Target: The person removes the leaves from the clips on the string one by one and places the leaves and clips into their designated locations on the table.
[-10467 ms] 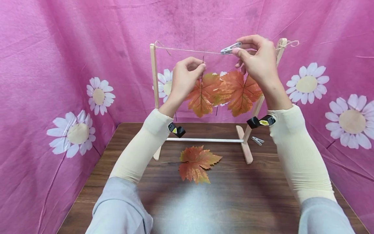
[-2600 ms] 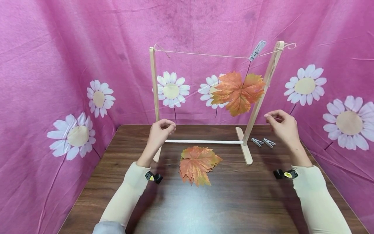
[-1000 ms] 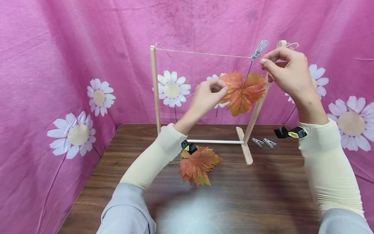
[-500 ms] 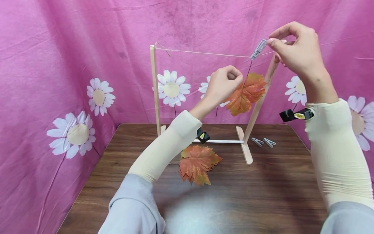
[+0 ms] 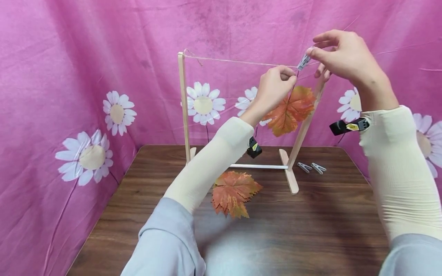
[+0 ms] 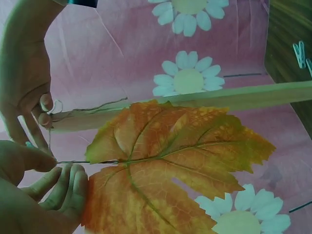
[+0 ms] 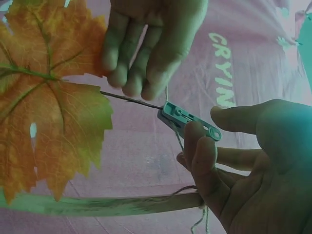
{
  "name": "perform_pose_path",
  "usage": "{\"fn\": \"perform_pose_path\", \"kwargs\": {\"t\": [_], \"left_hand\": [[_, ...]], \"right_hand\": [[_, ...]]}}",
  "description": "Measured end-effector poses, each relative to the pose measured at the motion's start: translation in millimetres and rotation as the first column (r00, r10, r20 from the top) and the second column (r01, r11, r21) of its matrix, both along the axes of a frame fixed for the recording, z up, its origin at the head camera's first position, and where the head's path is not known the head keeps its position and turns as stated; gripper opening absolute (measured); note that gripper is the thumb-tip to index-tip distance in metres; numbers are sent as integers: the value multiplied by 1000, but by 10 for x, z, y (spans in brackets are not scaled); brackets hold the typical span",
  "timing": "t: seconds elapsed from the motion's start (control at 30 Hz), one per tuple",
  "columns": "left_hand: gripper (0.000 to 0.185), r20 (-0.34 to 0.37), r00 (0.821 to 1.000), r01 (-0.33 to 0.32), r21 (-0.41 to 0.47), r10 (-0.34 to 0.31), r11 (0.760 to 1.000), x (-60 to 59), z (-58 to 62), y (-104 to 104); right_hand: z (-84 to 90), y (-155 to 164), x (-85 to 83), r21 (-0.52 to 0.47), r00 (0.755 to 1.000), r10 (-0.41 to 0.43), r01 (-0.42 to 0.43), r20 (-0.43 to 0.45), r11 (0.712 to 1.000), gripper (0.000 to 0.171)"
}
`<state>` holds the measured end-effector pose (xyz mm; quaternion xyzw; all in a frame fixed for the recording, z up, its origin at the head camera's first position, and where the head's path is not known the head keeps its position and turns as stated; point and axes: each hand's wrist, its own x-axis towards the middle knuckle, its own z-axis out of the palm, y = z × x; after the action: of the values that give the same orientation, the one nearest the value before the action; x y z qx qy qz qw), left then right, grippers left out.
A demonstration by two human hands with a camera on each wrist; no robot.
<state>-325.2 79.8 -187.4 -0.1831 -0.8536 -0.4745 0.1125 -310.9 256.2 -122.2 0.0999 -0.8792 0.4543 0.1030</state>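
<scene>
Pink fabric backdrop (image 5: 145, 42) on three sides, creased, printed with large white daisies (image 5: 92, 156), cream centers, dark thin stems. Dark brown wood-grain surface (image 5: 134, 195) below, back edge close to the fabric. Bright glare patch (image 5: 238, 249) on its near part, soft shadows to the right. Right wrist view: pale lettering (image 7: 222, 68) on fabric, strip of teal (image 7: 306, 48) at right edge, can't tell what.

Table (image 5: 307, 226) with stand (image 5: 291, 178), leaves (image 5: 236, 193), pegs (image 5: 304, 167)

Left grip (image 5: 274, 87) has risen — now at the hanging leaf's stem (image 7: 127, 99)
</scene>
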Motion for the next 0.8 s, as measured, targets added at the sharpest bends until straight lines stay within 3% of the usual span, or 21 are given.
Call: {"fn": "perform_pose_path", "kwargs": {"t": [0.17, 0.37, 0.67, 0.8], "left_hand": [[23, 12, 1000, -20, 4, 20, 1000, -33, 19, 99], [22, 31, 999, -33, 26, 32, 999, -51, -5, 160], [14, 37, 998, 38, 117, -42, 992, -60, -42, 148], [14, 37, 998, 44, 119, -49, 992, -62, -38, 137]], "right_hand": [[-25, 8, -8, -59, 999, 37, -35, 30, 998, 63], [-64, 2, -6, -129, 999, 49, -46, 18, 991, 46], [-111, -12, -6, -226, 997, 71, -70, -5, 971, 29], [-120, -27, -3, -303, 996, 90, -90, -14, 949, 19]]}}
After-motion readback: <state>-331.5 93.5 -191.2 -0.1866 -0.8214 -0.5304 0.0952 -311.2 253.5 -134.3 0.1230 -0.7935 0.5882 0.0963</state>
